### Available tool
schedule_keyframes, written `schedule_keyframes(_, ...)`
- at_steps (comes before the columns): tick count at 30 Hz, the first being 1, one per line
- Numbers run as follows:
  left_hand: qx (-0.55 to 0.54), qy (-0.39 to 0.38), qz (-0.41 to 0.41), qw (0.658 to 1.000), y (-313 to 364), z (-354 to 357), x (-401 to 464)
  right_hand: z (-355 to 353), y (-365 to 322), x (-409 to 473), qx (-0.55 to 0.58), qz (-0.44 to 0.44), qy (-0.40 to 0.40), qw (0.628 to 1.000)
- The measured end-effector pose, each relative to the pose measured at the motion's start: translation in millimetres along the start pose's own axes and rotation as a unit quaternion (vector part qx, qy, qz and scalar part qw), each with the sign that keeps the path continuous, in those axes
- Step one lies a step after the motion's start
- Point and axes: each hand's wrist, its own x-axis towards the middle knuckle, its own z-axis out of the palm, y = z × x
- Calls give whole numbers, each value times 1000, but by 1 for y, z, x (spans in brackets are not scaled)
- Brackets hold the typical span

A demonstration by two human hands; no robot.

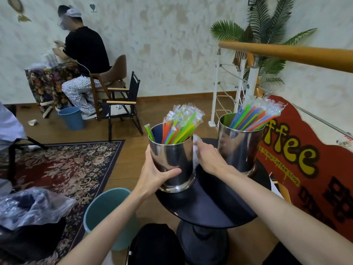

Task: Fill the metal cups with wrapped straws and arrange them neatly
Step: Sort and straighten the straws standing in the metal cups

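Round black desk (pixel 206 207) close to me, my left hand (pixel 154 173) gripping near metal cup (pixel 172 161) of wrapped straws (pixel 177 129), my right hand (pixel 209 159) behind it touching crumpled plastic (pixel 196 150), fingers hidden, grip unclear, second metal cup (pixel 238 146) beside.

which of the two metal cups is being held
The nearer metal cup, gripped by the left hand at the table's near edge; the far cup stands untouched.

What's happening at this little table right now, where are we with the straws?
A person is loading wrapped straws into two metal cups on a small round black table. The left hand grips the near cup, which holds a loose bunch of straws with room to spare. The right hand reaches behind it toward a clear wrapper. The far cup already looks full, its straws leaning right.
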Motion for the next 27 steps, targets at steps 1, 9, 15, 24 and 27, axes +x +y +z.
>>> schedule_keyframes(1,-1,-1,0,1000,0,0,0,0,-2,2,-17,0,7,1000)
schedule_keyframes(9,-12,-8,3,1000,-1,-1,0,0,-7,12,-203,3,0,979)
schedule_keyframes(15,-13,-30,5,999,1,4,-4,-1,-5,12,-215,2,-14,977)
schedule_keyframes(24,-15,-48,-2,999,6,8,-10,-12,3,5,-151,-30,16,988)
schedule_keyframes(27,-13,-48,-3,999,8,8,-11,-19,4,-1,-137,-37,27,990)
